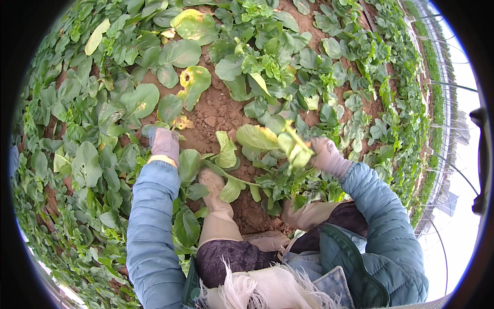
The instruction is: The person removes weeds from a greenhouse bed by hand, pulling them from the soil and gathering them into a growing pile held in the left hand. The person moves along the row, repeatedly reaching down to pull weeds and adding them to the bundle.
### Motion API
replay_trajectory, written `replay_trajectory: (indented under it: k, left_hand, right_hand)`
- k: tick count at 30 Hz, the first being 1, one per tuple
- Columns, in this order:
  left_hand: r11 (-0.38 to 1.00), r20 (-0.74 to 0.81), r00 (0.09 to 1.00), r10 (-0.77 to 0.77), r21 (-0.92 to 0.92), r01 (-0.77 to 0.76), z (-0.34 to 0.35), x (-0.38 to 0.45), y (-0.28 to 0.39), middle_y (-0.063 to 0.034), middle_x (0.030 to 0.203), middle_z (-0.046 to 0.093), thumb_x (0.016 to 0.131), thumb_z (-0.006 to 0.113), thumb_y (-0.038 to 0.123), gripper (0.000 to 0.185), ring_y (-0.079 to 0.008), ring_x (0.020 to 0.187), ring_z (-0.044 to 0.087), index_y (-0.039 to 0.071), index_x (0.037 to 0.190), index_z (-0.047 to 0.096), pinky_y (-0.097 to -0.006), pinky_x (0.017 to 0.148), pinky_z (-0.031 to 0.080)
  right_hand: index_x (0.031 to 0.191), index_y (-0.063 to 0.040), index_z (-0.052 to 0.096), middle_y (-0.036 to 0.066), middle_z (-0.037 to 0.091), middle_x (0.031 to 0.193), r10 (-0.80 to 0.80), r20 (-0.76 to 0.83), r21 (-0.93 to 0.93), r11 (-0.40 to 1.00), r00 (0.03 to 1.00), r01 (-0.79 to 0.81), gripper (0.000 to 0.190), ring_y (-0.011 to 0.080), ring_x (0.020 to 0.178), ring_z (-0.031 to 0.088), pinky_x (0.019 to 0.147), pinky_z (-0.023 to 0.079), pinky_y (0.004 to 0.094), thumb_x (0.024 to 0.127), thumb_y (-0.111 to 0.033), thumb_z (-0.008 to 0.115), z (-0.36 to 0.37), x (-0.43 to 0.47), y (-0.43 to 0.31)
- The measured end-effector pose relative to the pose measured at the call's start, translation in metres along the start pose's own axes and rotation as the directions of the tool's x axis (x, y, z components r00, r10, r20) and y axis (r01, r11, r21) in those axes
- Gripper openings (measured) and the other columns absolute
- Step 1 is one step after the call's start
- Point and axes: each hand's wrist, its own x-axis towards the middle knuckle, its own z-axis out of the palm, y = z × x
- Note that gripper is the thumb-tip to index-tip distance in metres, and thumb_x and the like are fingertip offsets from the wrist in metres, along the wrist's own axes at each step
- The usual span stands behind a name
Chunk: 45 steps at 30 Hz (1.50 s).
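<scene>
My right hand (327,154), in a light knit glove with darker fingers, grips several picked leaves (295,148) by their stalks. They are pale green and yellowing, and blurred at the stalk end. My left hand (165,143), gloved too, reaches down among broad green leaves at the left of the bare soil. Its fingers are mostly hidden, so a hold on anything cannot be made out. Just beyond it lies a yellow-brown withered leaf (183,123). Between my hands, large leaves on long stalks (231,178) lean over the soil near my boot (216,193).
Leafy crop plants (266,58) spread in rows on reddish-brown soil (210,104). A yellowed leaf with a hole (195,85) and another yellow-patched leaf (195,26) stand ahead. Thin curved poles (454,85) and a fence (444,127) line the right side.
</scene>
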Motion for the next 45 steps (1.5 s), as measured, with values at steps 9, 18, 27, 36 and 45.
replay_trajectory:
  k: [9,18,27,36,45]
  left_hand:
    - [0.741,0.067,0.881,0.467,0.514,-0.432,-0.099,-0.077,0.071,-0.007,0.075,0.067,0.079,0.065,0.023,0.011,-0.025,0.07,0.065,0.013,0.08,0.068,-0.0372,0.06,0.05]
    - [0.941,-0.301,0.895,0.33,0.175,-0.288,-0.153,-0.136,0.058,-0.0117,0.089,0.07,0.083,0.07,0.023,0.023,-0.0293,0.078,0.066,0.01,0.101,0.068,-0.039,0.071,0.052]
    - [0.938,-0.364,0.877,0.313,-0.025,-0.345,-0.137,-0.13,0.094,-0.0137,0.077,0.067,0.085,0.07,0.027,0.026,-0.031,0.067,0.064,0.002,0.094,0.067,-0.0402,0.063,0.05]
    - [0.482,0.185,0.95,0.25,-0.875,0.044,-0.102,-0.117,0.107,-0.0142,0.122,0.063,0.085,0.066,0.022,0.052,-0.0265,0.115,0.059,0.0,0.13,0.054,-0.0387,0.101,0.044]
    - [-0.307,0.218,0.966,0.138,-0.918,0.251,-0.072,-0.111,0.075,-0.0108,0.116,0.062,0.095,0.058,0.017,0.038,-0.0199,0.104,0.061,-0.004,0.126,0.054,-0.0339,0.089,0.052]
  right_hand:
    - [0.125,0.009,0.046,0.019,0.065,0.108,0.792,-0.088,0.996,0.081,0.604,0.039,0.059,0.0249,0.087,0.067,0.082,0.056,0.0327,0.079,-0.012,0.078,-0.002,0.042,0.062]
    - [0.112,0.001,0.057,0.013,0.066,0.107,0.671,-0.197,0.954,-0.039,0.715,0.299,0.054,0.026,0.095,0.063,0.093,0.052,0.0411,0.07,-0.021,0.084,0.008,0.067,-0.021]
    - [0.127,0.0,0.051,0.011,0.066,0.11,0.053,-0.362,0.859,-0.369,0.931,0.355,0.064,0.021,0.097,0.064,0.087,0.053,0.0344,0.076,-0.021,0.083,0.01,0.094,-0.22]
    - [0.116,-0.007,0.062,0.018,0.07,0.098,0.305,-0.224,0.935,0.334,0.926,0.116,0.047,0.0311,0.089,0.068,0.081,0.053,0.0371,0.076,-0.029,0.073,0.0,0.11,-0.184]
    - [0.144,-0.007,0.035,0.022,0.049,0.138,-0.427,-0.409,0.39,0.717,0.806,0.578,0.078,0.0368,0.135,0.04,0.113,0.032,0.0413,0.073,-0.019,0.065,0.015,0.082,-0.219]
